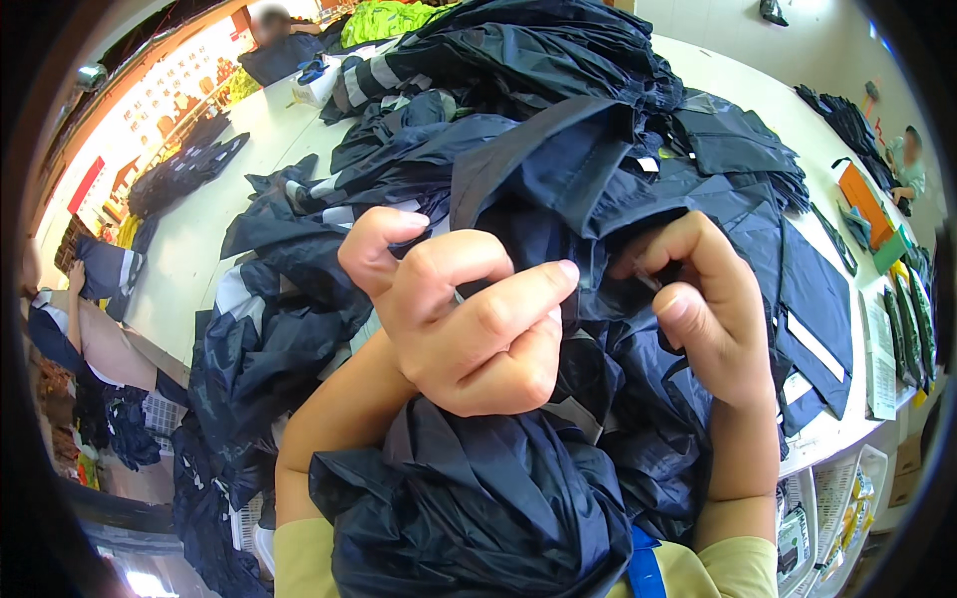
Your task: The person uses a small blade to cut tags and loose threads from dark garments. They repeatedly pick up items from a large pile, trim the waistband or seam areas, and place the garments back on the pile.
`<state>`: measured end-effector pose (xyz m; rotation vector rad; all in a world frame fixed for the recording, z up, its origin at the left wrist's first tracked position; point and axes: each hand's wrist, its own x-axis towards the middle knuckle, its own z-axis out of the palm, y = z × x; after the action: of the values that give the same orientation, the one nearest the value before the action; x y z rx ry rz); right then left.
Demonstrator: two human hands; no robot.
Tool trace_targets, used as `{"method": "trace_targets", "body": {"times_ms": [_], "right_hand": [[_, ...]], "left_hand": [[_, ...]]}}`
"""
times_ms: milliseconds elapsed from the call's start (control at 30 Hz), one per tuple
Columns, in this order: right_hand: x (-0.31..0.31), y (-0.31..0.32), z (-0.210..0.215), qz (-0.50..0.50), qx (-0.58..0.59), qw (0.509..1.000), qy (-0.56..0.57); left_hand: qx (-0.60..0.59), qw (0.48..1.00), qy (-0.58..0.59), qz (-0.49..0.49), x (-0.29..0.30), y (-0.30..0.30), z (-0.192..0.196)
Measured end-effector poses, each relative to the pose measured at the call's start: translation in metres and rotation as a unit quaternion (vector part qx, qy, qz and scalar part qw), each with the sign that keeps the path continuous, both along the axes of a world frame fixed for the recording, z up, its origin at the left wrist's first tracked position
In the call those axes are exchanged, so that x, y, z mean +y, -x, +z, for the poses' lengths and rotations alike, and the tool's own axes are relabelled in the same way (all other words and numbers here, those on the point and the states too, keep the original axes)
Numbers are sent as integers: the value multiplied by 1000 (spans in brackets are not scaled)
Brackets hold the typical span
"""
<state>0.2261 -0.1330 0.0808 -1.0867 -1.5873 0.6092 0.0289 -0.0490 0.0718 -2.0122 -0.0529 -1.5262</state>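
Observation:
My left hand is in the middle, in front of a dark navy garment of smooth, thin fabric. Its fingers are curled inward, with one fingertip at the garment's edge; what they grip, if anything, is hidden. On the right, my right hand bends its thumb and fingers around a fold of the same garment. A small pale bit shows by its fingertips, too small to name. The upper part of the garment stands up in a stiff, folded flap beyond my hands. More bunched navy fabric lies close against my body.
A heap of navy garments, some with pale grey strips, covers much of the white table. An orange object lies at the right. White baskets stand below the table's right edge. Other people are around the table.

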Motion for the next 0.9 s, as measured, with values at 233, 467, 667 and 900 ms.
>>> {"method": "trace_targets", "body": {"times_ms": [233,467,667,900], "right_hand": [[-6,0,14,-31,-121,989,-82],[-7,2,10,-56,-105,992,-36],[-7,7,5,-64,-129,984,-102],[-6,12,7,-77,-141,974,-159]], "left_hand": [[1,1000,18,-8,-6,1,-3],[-40,998,24,-34,-9,-4,-4],[-55,997,42,-37,-11,-9,-6],[-29,999,44,0,-15,-5,-6]]}}
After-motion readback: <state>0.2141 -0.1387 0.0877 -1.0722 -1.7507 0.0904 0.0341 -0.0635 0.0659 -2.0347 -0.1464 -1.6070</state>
